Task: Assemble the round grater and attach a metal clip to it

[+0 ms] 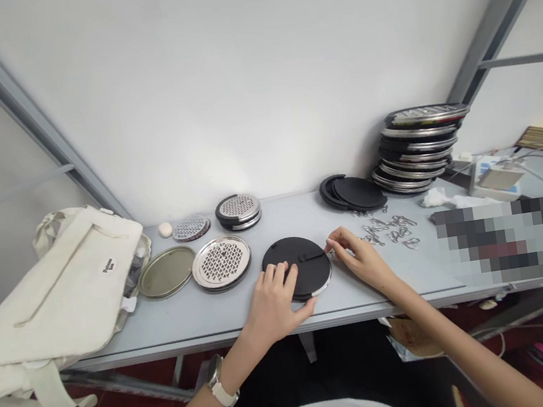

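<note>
A round black disc with a silver rim showing at its lower right lies flat on the table in front of me. My left hand rests on its left part, fingers laid out and thumb at the near edge. Across the disc a narrow black strap runs to the right edge. There my right hand pinches at the strap's end, thumb against forefinger. A bit of silver beneath those fingertips looks like a small metal clip, mostly hidden. Several loose metal clips lie just beyond the right hand.
Left of the disc are a perforated silver disc, an olive round lid and a cream bag. Behind sit a small stack of discs and black round covers. A tall disc stack stands right, against the wall.
</note>
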{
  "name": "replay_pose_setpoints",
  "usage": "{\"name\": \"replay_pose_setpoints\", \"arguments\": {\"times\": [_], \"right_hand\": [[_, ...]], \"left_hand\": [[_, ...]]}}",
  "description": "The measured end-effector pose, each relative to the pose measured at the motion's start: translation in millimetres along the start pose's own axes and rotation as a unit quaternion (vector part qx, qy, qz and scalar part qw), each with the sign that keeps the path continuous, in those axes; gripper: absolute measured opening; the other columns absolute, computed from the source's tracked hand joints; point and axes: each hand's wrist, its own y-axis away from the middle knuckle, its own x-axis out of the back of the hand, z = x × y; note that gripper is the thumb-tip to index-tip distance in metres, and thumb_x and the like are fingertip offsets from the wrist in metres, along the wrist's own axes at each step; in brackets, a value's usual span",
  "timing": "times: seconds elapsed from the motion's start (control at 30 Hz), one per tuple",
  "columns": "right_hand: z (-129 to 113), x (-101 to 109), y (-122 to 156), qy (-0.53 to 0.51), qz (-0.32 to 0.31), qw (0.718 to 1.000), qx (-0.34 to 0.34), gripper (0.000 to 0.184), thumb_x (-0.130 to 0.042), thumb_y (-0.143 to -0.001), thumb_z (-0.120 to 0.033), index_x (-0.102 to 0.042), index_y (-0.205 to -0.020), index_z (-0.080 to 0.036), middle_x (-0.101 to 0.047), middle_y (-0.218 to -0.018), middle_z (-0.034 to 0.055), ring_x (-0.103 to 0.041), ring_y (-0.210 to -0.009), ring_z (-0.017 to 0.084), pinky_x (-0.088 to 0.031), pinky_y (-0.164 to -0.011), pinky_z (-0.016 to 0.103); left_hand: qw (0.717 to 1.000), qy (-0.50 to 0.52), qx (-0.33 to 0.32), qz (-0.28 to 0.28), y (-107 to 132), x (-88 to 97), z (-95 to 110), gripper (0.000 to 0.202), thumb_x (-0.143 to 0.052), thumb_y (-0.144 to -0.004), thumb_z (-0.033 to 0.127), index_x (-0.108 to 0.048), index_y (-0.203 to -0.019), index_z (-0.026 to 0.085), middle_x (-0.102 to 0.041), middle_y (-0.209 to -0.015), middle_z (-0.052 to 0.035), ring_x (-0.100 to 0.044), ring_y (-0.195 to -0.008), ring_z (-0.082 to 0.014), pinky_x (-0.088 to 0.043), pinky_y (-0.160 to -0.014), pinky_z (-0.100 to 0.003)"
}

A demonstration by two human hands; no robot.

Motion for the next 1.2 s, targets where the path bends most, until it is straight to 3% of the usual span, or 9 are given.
{"name": "replay_pose_setpoints", "arguments": {"times": [0.23, 0.63, 0.83, 1.2], "right_hand": [[2.4, -1.4, -0.3, 0.011, -0.026, 1.000, 0.008, 0.022, -0.040, -0.097, -0.040, -0.054, -0.093, -0.023, -0.056, -0.068, -0.0006, -0.054, -0.063, 0.017, -0.045, -0.064, 0.029], [7.5, -4.1, -2.3, -0.014, -0.029, 0.999, 0.019, 0.019, -0.046, -0.095, -0.034, -0.060, -0.096, -0.021, -0.066, -0.081, 0.0034, -0.060, -0.072, 0.018, -0.047, -0.069, 0.030], [5.3, -3.4, -0.9, 0.015, -0.037, 0.999, 0.024, 0.026, -0.045, -0.094, -0.031, -0.062, -0.111, -0.021, -0.064, -0.079, 0.0028, -0.059, -0.072, 0.018, -0.048, -0.070, 0.030], [8.8, -4.4, -1.1, 0.011, -0.056, 0.998, 0.020, 0.022, -0.049, -0.092, -0.030, -0.059, -0.109, -0.020, -0.056, -0.073, 0.0002, -0.055, -0.068, 0.016, -0.045, -0.064, 0.028]], "left_hand": [[1.000, -0.005, 0.002, -0.008, 0.5, 0.0, 0.0, 0.055, -0.052, -0.086, 0.048, -0.051, -0.129, 0.012, -0.056, -0.116, -0.0141, -0.050, -0.105, -0.0303, -0.046, -0.088, -0.044], [1.000, -0.004, 0.004, -0.012, 0.3, -0.6, -0.2, 0.057, -0.052, -0.086, 0.049, -0.050, -0.129, 0.011, -0.055, -0.117, -0.0141, -0.048, -0.106, -0.0304, -0.045, -0.090, -0.044], [1.000, -0.005, 0.004, -0.014, 0.0, -0.6, -0.4, 0.058, -0.052, -0.086, 0.049, -0.050, -0.129, 0.010, -0.055, -0.116, -0.0136, -0.049, -0.104, -0.0301, -0.045, -0.089, -0.044], [1.000, 0.002, 0.002, -0.005, 0.2, -0.4, -0.2, 0.056, -0.052, -0.086, 0.048, -0.050, -0.129, 0.012, -0.056, -0.115, -0.0132, -0.050, -0.104, -0.0299, -0.046, -0.088, -0.043]]}}
